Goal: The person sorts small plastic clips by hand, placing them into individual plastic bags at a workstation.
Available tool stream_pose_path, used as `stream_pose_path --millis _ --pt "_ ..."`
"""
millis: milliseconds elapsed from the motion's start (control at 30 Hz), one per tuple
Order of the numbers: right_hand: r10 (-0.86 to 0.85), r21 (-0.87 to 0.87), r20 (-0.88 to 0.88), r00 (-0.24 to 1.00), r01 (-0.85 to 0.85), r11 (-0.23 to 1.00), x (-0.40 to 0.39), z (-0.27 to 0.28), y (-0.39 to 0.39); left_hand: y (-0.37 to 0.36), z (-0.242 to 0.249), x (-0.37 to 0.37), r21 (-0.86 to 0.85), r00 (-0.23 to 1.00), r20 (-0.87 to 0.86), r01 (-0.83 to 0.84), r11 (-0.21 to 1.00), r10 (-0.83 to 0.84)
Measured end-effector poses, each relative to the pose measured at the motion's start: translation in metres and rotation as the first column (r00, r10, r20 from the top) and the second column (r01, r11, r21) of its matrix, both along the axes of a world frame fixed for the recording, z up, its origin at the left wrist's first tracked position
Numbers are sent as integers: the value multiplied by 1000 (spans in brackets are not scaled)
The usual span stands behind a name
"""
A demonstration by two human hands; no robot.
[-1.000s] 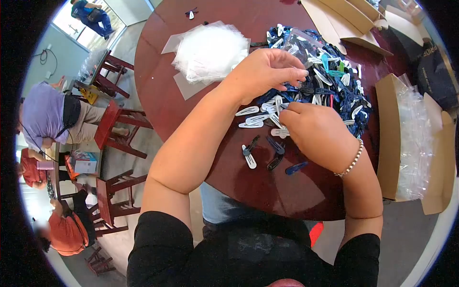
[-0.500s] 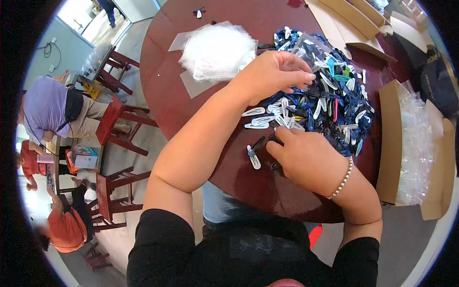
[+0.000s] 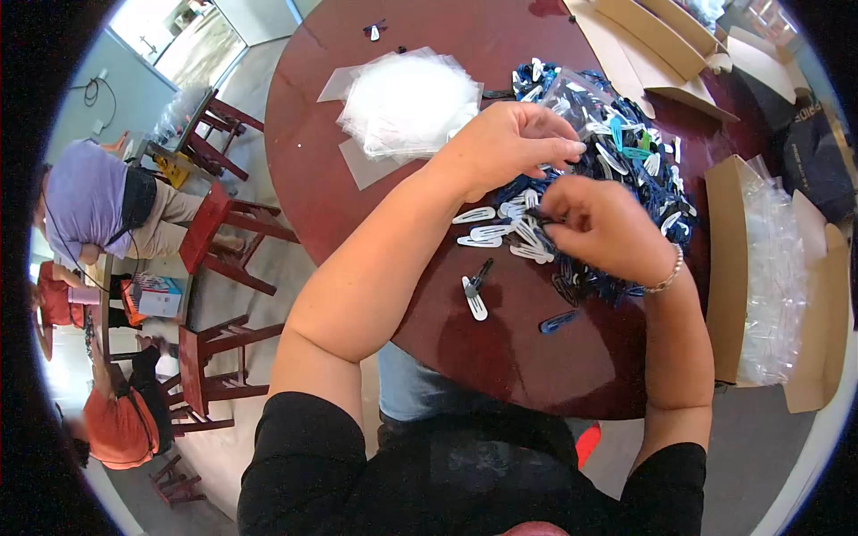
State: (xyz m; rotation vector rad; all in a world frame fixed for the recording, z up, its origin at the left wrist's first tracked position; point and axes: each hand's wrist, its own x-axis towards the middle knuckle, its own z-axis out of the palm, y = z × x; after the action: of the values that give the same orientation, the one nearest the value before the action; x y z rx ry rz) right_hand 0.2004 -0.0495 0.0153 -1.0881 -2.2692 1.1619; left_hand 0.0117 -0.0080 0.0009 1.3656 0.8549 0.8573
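My left hand (image 3: pixel 518 147) is closed, thumb against fingers, at the edge of a clear plastic bag (image 3: pixel 576 94) that lies over the pile. Just below it, my right hand (image 3: pixel 603 223), wearing a beaded bracelet, is slightly blurred; its fingers pinch what looks like a dark hair clip (image 3: pixel 540 215). Under and behind both hands spreads a heap of snap hair clips (image 3: pixel 661 192), mostly navy, black and white, some teal. White clips (image 3: pixel 487 232) lie at its left edge. Nearer me are a black-and-white clip pair (image 3: pixel 476 290) and a blue clip (image 3: pixel 559 322).
A stack of clear bags (image 3: pixel 407 98) lies left on the round red table (image 3: pixel 304 179). An open carton (image 3: pixel 728 268) of plastic sleeves stands at the right, with more cardboard (image 3: pixel 657 40) behind. Other people (image 3: pixel 89 196) and wooden stools (image 3: pixel 223 232) are at the left.
My right hand has moved up and away from me, from the table's near side to beside my left hand. The blue clip on the near table now shows. My left hand stays nearly still.
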Motion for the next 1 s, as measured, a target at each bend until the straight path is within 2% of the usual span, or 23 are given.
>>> stream_pose_path --millis 67,100,167,200,300,333,367,433,567,633,700,733,800,867,1000 --pt "-41 -45 -110 993 36 998 9 4 6 0 0 0 5 1000 12 -9 1000 8" --pt "-43 -36 -111 993 39 999 11 8 7 0 0 0 2 1000 5 -20 1000 20" --pt "-176 -277 -173 969 124 953 15 18 8 1 0 1 -14 1000 7 -29 999 29" --pt "-200 -282 -197 960 140 949 17 17 10 1 0 1 -6 1000 5 -22 1000 22" --pt "-280 -249 -185 942 230 941 20 24 12 -1 3 2 -16 999 -37 -39 999 39" --pt "-322 -151 -133 937 302 941 20 27 12 -1 4 2 -4 999 -39 -32 999 32" --pt "-328 -141 -139 935 309 941 23 26 13 -1 2 2 -21 999 -22 -39 999 38" --pt "-362 46 -192 912 377 925 28 21 18 -1 3 3 -51 999 -4 -44 998 44" --pt "-423 192 -251 871 473 860 32 32 15 -1 3 3 -60 999 -22 -30 998 29" --pt "-419 188 -325 848 492 850 29 32 13 -2 2 4 -51 999 -34 -14 999 12" --pt "-324 91 -570 755 450 888 23 28 10 -3 4 5 -51 996 -76 38 998 -42" --pt "-273 113 -618 737 427 897 17 27 6 -4 3 6 -48 996 -80 43 998 -46" --pt "-285 152 -580 763 445 883 13 26 4 -7 0 9 -40 987 -55 149 988 -151" --pt "-299 265 -445 844 444 856 13 29 1 -10 2 11 -117 982 -14 184 976 -187" --pt "-352 217 -421 836 470 856 16 34 -1 -8 -1 11 -207 966 127 249 946 -227"
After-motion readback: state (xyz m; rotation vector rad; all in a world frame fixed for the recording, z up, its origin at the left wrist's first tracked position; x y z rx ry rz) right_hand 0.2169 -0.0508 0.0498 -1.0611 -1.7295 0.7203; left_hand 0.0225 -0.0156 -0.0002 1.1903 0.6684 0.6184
